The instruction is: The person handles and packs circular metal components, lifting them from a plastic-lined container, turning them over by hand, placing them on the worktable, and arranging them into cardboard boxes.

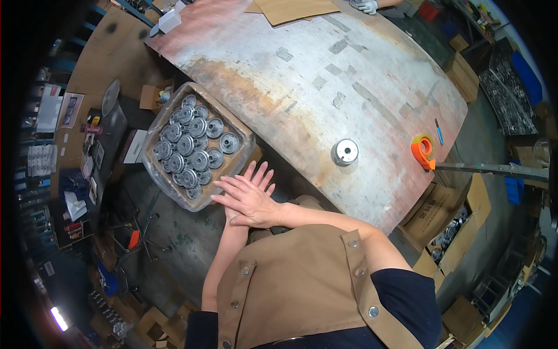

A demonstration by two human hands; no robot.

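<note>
In front of my apron, my right hand [256, 203] lies across my left hand [261, 175], palm over it. Fingers on both are stretched out and apart, and neither hand holds anything. The left palm is hidden under the right. Just beyond them to the left is a carton lined with clear plastic [152, 185], filled with several grey metal flanged wheels [198, 127]. A single round metal part [346, 152] with a hole in its centre sits on the worn table [261, 99], away from my hands.
An orange tape dispenser [424, 152] and a blue pen-like tool [439, 132] lie at the table's right. Brown cardboard sheets [293, 9] are at the far edge, near another person's gloved hand [365, 6]. An open carton [433, 216] with metal parts stands at right.
</note>
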